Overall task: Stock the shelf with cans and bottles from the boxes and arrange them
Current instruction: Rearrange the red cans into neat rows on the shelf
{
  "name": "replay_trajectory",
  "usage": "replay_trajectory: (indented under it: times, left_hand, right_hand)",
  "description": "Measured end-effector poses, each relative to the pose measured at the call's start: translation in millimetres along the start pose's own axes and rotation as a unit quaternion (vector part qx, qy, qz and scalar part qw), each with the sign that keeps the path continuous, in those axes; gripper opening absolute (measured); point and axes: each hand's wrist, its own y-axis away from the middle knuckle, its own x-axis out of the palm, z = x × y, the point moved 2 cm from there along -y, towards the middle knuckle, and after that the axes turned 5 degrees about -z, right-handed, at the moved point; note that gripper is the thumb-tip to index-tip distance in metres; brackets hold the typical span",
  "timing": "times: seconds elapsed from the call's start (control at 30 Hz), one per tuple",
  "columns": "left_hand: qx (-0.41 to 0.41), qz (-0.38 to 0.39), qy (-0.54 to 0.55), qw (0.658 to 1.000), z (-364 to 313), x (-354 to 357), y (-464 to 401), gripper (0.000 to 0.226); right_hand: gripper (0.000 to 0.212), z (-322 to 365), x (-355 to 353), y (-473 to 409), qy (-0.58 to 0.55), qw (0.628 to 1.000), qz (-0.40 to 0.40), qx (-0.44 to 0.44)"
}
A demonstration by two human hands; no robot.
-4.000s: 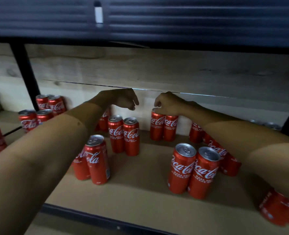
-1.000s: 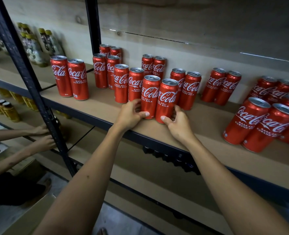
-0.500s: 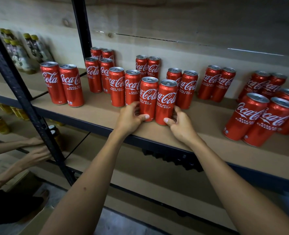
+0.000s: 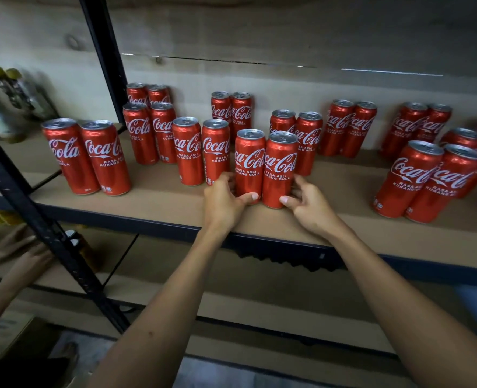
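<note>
Two red cola cans stand side by side near the front of the brown shelf board (image 4: 159, 198). My left hand (image 4: 222, 200) grips the base of the left can (image 4: 249, 163), thumb across its front. My right hand (image 4: 307, 204) grips the base of the right can (image 4: 280, 169) the same way. Both cans stand upright and touch each other. Behind and beside them, several more pairs of red cans stand in rows, such as one pair (image 4: 201, 149) just left and another (image 4: 424, 180) at the front right.
A black upright post (image 4: 47, 231) slants across the left. Bottles (image 4: 13, 99) stand on the shelf beyond it. Another person's arms (image 4: 16, 273) reach into the lower shelf at the left. A lower shelf board (image 4: 259, 309) lies beneath my arms.
Over the last second my hands stay at the bases of the front pair of cans. Four seconds ago they were at a pair of cans at the back of the shelf.
</note>
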Motion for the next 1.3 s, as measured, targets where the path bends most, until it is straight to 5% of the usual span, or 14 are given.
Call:
replay_trajectory:
  times: [0.23, 0.37, 0.47, 0.57, 0.73, 0.83, 1.3]
  left_hand:
    - [-0.01, 0.047, -0.023, 0.999, 1, -13, -7, 0.081]
    - [-0.007, -0.031, 0.052, 0.998, -5, -58, -26, 0.043]
    - [0.103, -0.119, 0.013, 0.987, -20, -99, -47, 0.023]
    - [0.184, -0.112, -0.074, 0.974, -29, -122, -82, 0.022]
    - [0.196, 0.143, -0.22, 0.945, -29, -128, -140, 0.046]
    - [0.194, 0.212, -0.229, 0.93, -28, -127, -157, 0.051]
    - [0.218, 0.281, -0.179, 0.917, -25, -124, -179, 0.044]
  right_hand:
    - [0.068, 27, -17, 8, -0.093, 0.994, -0.046, 0.02]
    - [0.057, 75, -32, -6, -0.087, 0.98, -0.172, -0.052]
    - [0.042, 117, -26, -29, 0.099, 0.955, -0.24, -0.145]
    - [0.036, 162, -2, -52, 0.29, 0.926, -0.165, -0.179]
    - [0.047, 193, 48, -95, 0.435, 0.88, 0.092, -0.164]
    - [0.059, 189, 63, -112, 0.457, 0.86, 0.188, -0.127]
    - [0.053, 190, 70, -128, 0.467, 0.87, 0.134, -0.077]
